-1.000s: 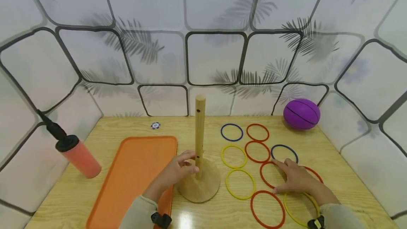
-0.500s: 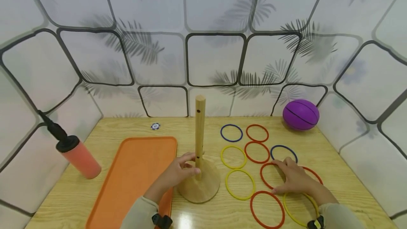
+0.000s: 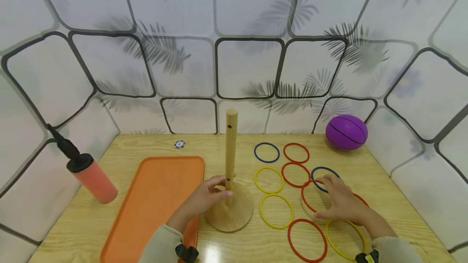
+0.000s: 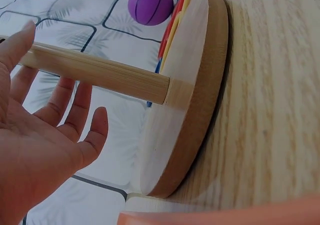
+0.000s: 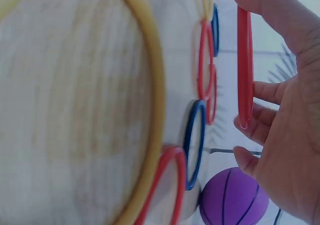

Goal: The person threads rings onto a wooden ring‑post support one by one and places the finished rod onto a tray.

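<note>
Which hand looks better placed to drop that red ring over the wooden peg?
The right hand, probably: it already pinches the red ring, lifting it off the table. The left hand rests by the wooden peg.

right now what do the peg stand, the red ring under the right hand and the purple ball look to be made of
Peg stand: pale unfinished-looking wood, with grain lines visible on the dowel and round base in the left wrist view.
Red ring: probably plastic, smooth, thin and evenly coloured with a slight sheen.
Purple ball: likely rubber, matte, with black basketball-style seams.
</note>
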Demonstrator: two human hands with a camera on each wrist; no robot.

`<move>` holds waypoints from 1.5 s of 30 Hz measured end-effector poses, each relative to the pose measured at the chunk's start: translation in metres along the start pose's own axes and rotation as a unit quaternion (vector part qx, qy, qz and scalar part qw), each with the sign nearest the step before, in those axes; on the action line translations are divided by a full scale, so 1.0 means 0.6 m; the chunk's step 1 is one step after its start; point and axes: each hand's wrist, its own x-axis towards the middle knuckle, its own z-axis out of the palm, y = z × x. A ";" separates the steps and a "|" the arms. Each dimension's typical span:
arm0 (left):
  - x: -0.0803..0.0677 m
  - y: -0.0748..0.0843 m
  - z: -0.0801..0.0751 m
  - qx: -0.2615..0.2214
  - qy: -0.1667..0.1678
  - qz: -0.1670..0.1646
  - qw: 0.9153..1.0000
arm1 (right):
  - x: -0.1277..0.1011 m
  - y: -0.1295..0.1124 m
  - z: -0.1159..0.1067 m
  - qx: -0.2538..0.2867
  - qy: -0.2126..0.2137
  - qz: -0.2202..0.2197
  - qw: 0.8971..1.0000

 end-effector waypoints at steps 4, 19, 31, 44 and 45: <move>0.000 -0.004 -0.002 0.005 0.011 -0.006 1.000 | 0.004 -0.011 -0.010 0.006 0.011 -0.026 1.000; -0.002 -0.005 -0.010 0.042 0.016 0.021 0.999 | 0.020 -0.058 -0.062 0.046 0.012 -0.082 0.996; -0.022 -0.016 -0.033 0.065 -0.016 -0.002 0.998 | 0.032 -0.088 -0.109 0.061 0.017 -0.100 0.993; -0.052 -0.025 -0.058 0.301 -0.051 -0.045 0.951 | 0.046 -0.106 -0.116 0.080 0.034 -0.112 0.990; -0.054 -0.024 -0.058 0.315 -0.053 -0.059 0.946 | 0.047 -0.107 -0.117 0.076 0.039 -0.117 0.989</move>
